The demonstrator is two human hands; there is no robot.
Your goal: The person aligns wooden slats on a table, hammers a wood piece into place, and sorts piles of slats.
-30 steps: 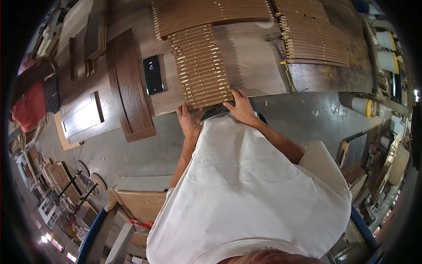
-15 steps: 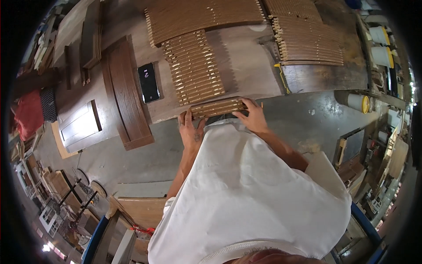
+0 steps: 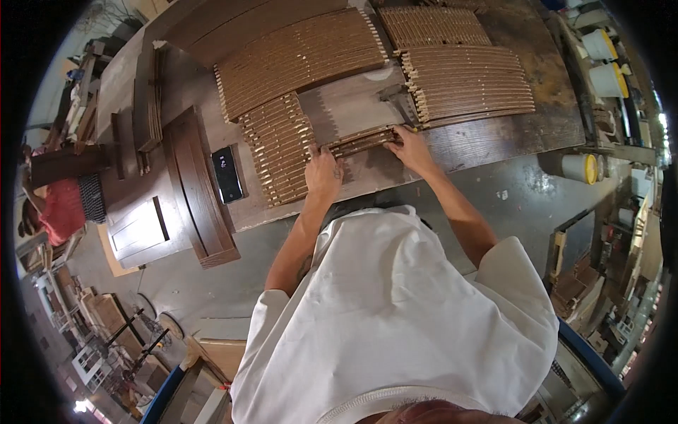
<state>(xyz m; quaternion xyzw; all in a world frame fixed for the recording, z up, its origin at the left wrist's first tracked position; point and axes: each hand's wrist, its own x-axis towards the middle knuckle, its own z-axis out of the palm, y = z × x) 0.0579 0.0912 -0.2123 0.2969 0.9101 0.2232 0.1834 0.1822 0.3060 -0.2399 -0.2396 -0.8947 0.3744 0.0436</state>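
A short bundle of thin brown wooden strips (image 3: 364, 142) lies between my two hands over the near part of the worktable. My left hand (image 3: 324, 173) is closed on its left end, and my right hand (image 3: 411, 152) grips the right end with thumb and fingers. Just left of the bundle is a row of short strips (image 3: 275, 150) with pale ends and spots. Beyond it is a wider row of long strips (image 3: 304, 63). Past my right hand is another row of strips (image 3: 470, 83). A dark-headed tool, seemingly a hammer (image 3: 393, 92), lies behind the bundle, its handle partly hidden.
A black phone (image 3: 227, 174) lies on the table left of the short row. Beside it, a dark brown panel (image 3: 198, 191) overhangs the front edge. Tall boards (image 3: 147, 99) stand farther left. White buckets with yellow rims (image 3: 579, 168) are off the table's right side.
Both hands have carried the bundle forward from the table's front edge to over the tabletop, beside the short row. The view has shifted, and my arms reach farther out.
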